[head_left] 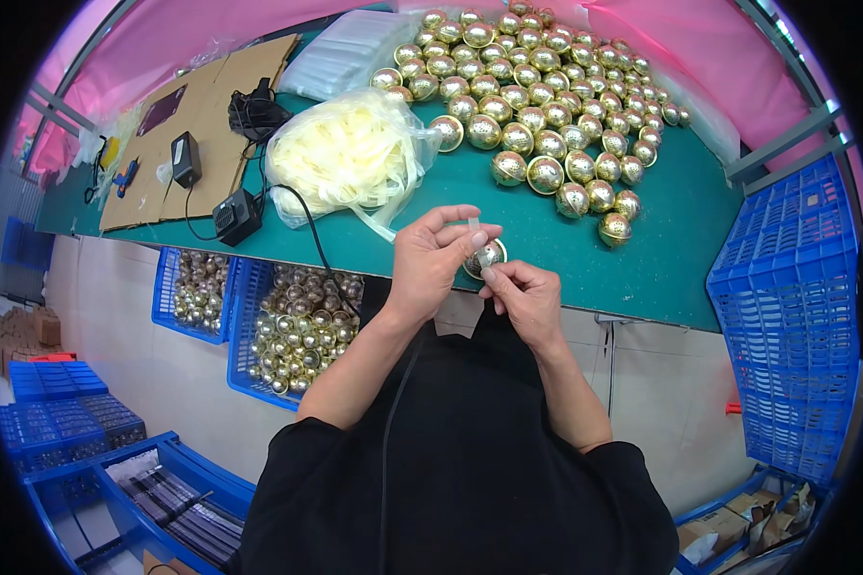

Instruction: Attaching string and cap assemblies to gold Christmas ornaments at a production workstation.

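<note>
At the near edge of the green table, my left hand (pixel 430 261) pinches the upper part of a narrow, pale translucent strip (pixel 474 224) between thumb and fingers. My right hand (pixel 529 299) is closed, its thumb and forefinger pressed together at the strip's lower end. Directly behind the strip sits a shiny gold ball (pixel 495 253) with a rim band, partly hidden by my fingers. Whether my fingertips touch the ball, I cannot tell. Left of my hands lies a clear plastic bag (pixel 347 158) full of pale yellow strips, one trailing toward my left hand.
Many gold balls (pixel 547 117) cover the table's (pixel 642 259) far right. Clear plastic sleeves (pixel 343 53), cardboard (pixel 230 91) and black adapters (pixel 238 217) with cables lie at left. Blue crates (pixel 235 369) of balls stand below; stacked blue crates (pixel 786 297) rise at right.
</note>
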A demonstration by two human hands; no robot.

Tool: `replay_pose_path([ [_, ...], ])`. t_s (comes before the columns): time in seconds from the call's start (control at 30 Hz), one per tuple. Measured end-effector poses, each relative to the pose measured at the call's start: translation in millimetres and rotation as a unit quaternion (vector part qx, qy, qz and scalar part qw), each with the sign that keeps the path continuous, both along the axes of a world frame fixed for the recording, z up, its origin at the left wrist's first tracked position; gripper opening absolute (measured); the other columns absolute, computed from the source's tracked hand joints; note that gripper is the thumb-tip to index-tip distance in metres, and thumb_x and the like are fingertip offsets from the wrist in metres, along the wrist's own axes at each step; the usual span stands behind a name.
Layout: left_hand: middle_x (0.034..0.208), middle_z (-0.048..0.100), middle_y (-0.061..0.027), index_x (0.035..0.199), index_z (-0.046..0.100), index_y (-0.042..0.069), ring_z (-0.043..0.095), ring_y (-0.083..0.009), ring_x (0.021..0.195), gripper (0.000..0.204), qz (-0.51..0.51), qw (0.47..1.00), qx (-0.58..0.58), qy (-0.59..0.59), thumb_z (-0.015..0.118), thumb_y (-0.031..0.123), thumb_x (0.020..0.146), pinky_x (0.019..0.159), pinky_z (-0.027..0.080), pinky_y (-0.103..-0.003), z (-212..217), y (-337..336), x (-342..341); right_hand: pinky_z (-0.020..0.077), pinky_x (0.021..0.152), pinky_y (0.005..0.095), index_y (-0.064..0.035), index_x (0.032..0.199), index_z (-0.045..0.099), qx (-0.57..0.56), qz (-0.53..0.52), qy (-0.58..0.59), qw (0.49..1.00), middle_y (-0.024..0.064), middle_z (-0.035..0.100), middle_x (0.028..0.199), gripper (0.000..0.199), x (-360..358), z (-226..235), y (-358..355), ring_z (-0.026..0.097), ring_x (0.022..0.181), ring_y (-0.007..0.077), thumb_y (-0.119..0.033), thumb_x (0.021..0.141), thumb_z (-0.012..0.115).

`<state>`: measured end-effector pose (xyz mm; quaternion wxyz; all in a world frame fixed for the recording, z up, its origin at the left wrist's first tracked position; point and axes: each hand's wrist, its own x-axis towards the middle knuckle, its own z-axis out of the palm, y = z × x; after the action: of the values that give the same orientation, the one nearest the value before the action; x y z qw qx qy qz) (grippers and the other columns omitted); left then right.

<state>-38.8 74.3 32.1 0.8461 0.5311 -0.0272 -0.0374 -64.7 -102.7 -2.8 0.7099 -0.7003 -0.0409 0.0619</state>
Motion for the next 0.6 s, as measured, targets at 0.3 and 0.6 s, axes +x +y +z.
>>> replay_pose_path([
  [0.3,0.111,0.078,-0.0181,0.130,0.059,-0.011,0.072,-0.0128,0.098,0.035,0.009,0.998,0.066,-0.017,0.069,0.002,0.098,0.086,0.059,-0.026,7.9,-1.8,-5.3,0.0407,0.060,0.0233,0.0010,0.106,0.077,-0.111,-0.087,-0.209,0.968,0.0005,0.061,0.084,0.015,12.7,40.4,-7.8,0.053,0.072,0.0057,-0.005,0.093,0.078],
  [0.6,0.109,0.079,-0.0121,0.134,0.061,-0.008,0.069,-0.0087,0.095,0.041,-0.002,0.983,0.172,-0.069,0.073,0.002,0.097,0.084,0.057,-0.024,18.2,-1.4,-12.1,0.0414,0.057,0.0229,-0.0002,0.099,0.077,-0.175,0.035,-0.278,0.944,0.0026,0.064,0.083,0.010,36.6,82.7,-6.4,0.054,0.067,0.0064,-0.001,0.089,0.078],
])
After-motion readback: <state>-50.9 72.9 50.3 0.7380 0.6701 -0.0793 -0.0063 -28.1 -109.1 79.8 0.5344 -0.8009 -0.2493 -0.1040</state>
